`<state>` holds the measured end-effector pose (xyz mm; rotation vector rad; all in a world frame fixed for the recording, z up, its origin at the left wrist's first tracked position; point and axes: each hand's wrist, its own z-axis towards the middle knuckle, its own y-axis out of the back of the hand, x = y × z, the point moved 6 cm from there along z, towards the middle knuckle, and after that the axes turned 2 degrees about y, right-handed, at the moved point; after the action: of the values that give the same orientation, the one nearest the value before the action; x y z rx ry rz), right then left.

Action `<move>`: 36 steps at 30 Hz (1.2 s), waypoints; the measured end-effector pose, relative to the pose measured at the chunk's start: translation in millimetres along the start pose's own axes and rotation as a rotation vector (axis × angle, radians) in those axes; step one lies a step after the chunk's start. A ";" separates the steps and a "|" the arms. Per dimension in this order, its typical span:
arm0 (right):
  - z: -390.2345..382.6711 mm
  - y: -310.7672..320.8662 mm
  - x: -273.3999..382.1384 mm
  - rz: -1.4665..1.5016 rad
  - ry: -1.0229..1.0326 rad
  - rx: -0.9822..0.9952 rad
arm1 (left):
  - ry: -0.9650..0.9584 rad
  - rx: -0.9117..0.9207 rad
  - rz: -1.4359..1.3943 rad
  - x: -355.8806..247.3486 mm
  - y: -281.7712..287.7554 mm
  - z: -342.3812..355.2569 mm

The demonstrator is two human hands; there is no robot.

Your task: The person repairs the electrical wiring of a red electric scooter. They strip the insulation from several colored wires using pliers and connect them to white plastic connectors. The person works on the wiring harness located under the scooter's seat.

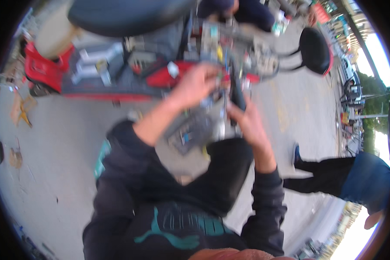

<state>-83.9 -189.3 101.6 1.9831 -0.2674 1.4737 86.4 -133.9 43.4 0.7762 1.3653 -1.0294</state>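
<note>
Work in hand: Both bare hands are at the middle of a partly opened-up red and dark-grey vehicle (128,82); the step appears to be handling of a part, its exact operation unclear through motion blur.
Part location: A long, black, bar-shaped part (236,89) stands roughly upright in view, between the hands and nearer the right one.
Left hand: The left hand (195,89) reaches over a glossy red panel (160,78), fingers bent forward among small components; whether they grip anything cannot be told.
Right hand: The right hand (252,125) has its fingers at the bar's lower end; whether they close round it cannot be told.
Next-move requirement: In my judgement, a steady right hand on the bar and a clear line of sight for the left fingertips.
Seats: A black, smooth, rounded seat (130,16) is at upper left; a black padded oval seat (315,51) with red edging is at right.
Below the hands: A dark-grey, angular, tray-like object (190,132), apparently hard plastic.
Ground: Pale grey, matte paving (60,156).
Bystander: A person in a blue top (365,180) at right.
</note>
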 end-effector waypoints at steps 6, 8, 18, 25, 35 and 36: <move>6.5 8.2 2.5 -0.040 -0.006 -0.058 | 0.022 -0.068 0.065 -12.1 -4.9 -8.5; 14.0 5.9 11.9 -0.097 0.075 -0.061 | -0.192 -0.137 0.206 -19.3 8.1 2.1; -0.9 13.7 -8.6 -0.135 -0.086 -0.037 | 0.139 0.047 -0.077 -10.4 -0.7 -10.2; -0.7 20.2 -7.6 -0.447 -0.043 -0.077 | 0.102 0.013 -0.057 -8.6 -7.9 -8.1; -69.6 23.7 -43.8 0.538 -0.379 0.127 | 0.092 -0.080 -0.123 -10.5 -5.2 -5.2; -71.2 17.7 -49.9 0.558 -0.360 0.154 | 0.102 -0.081 -0.125 -16.1 -5.1 -7.1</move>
<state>-166.1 -170.5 74.1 2.4216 -0.9514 1.4746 80.2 -127.2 59.4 0.6986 1.5499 -1.0359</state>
